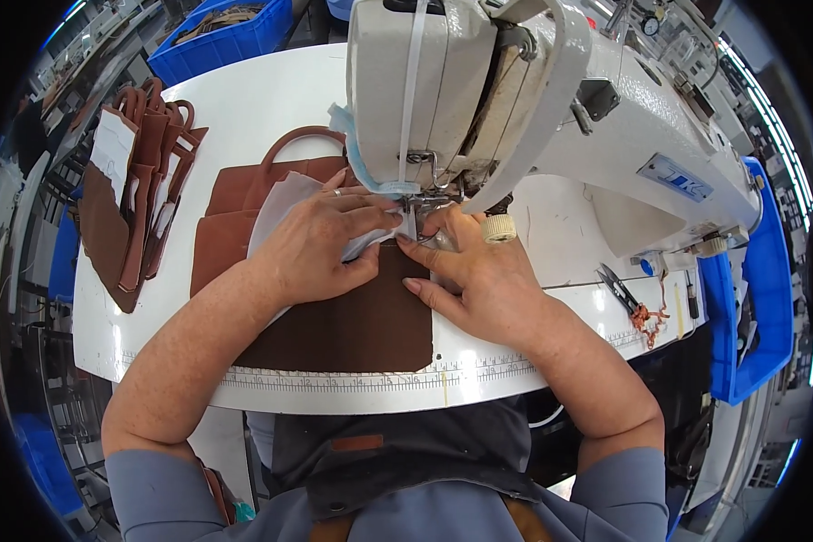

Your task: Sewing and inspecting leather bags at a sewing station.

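A dark brown bag panel [343, 316] lies under the needle area of a white sewing machine [425, 99]. Thin white lining fabric [275, 203] runs along its far edge. My left hand [321, 239] is closed on this lining, fingertips close beside the presser foot [409, 203]. From the other side, my right hand [483, 271] presses on the panel's upper right edge, index finger and thumb stretched out and apart. Reddish-brown bag pieces with a looped handle [294, 135] lie behind my left hand. The machine head partly hides the stitching spot.
A stack of brown bag pieces with handles [140, 199] lies at the table's left. Thread snips [619, 294] and tangled orange thread [648, 325] rest on the right. Blue bins [230, 41] stand behind and at right. A printed ruler strip [352, 381] lines the front edge.
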A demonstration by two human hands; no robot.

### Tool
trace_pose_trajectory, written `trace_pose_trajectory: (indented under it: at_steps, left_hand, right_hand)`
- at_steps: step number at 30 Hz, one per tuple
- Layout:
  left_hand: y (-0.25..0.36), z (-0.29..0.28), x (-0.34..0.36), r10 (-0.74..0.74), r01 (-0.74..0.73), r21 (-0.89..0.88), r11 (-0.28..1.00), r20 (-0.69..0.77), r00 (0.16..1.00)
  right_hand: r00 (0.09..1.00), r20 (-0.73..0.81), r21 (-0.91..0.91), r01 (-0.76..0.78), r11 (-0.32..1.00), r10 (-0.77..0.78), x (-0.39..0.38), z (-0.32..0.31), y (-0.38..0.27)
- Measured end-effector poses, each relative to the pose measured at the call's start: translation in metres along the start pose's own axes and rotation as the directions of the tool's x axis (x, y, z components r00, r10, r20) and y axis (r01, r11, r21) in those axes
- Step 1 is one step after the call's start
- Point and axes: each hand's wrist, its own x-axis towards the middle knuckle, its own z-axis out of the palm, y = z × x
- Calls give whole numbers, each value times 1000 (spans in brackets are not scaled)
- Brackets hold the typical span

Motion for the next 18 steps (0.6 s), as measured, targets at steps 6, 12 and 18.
trace_pose_trajectory:
  at_steps: [6,12,18]
  left_hand:
    - [4,-1,4,-30,29,40,999,25,999]
    - [0,3,0,5,-5,39,999,-5,1000]
    - [9,2,0,82,-86,194,977,28,996]
  right_hand:
    - [999,-36,-63,29,998,-31,2,-6,1]
    - [1000,1,-80,23,997,-23,1,-7,-1]
    - [992,-80,-35,92,995,-95,-2,-5,5]
